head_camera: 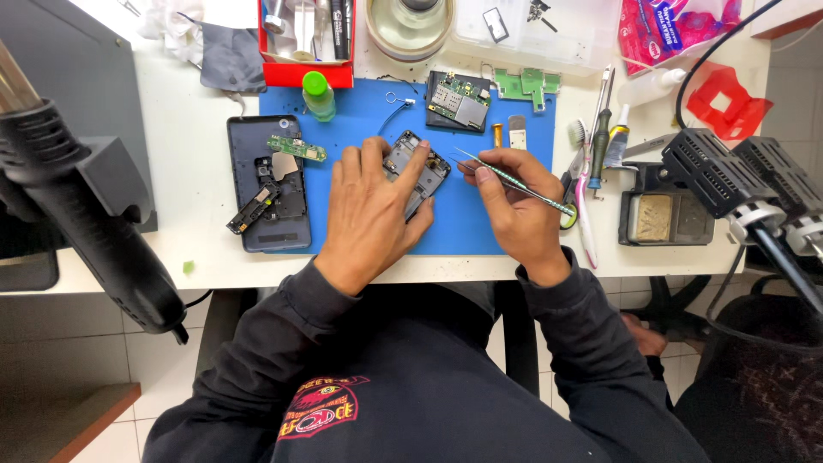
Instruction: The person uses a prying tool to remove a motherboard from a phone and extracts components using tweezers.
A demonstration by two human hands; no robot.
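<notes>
My left hand (370, 213) lies flat on an opened phone frame (426, 171) on the blue work mat (480, 219), fingers pressing it down. My right hand (514, 201) grips metal tweezers (506, 178), their tips pointing left toward the frame's right edge. A green and silver circuit board (459, 100) rests on the mat above the frame. To the left lies a dark phone back cover (267, 184) with a small green board (297, 147) and a black part on it.
A hot-air gun (90, 201) hangs at the left. A red tray (306, 39), tape roll (409, 26) and green-capped bottle (318, 94) sit at the back. Screwdrivers and a toothbrush (585, 184) lie right of the mat, beside a tip-cleaner stand (664, 214) and black tools (737, 176).
</notes>
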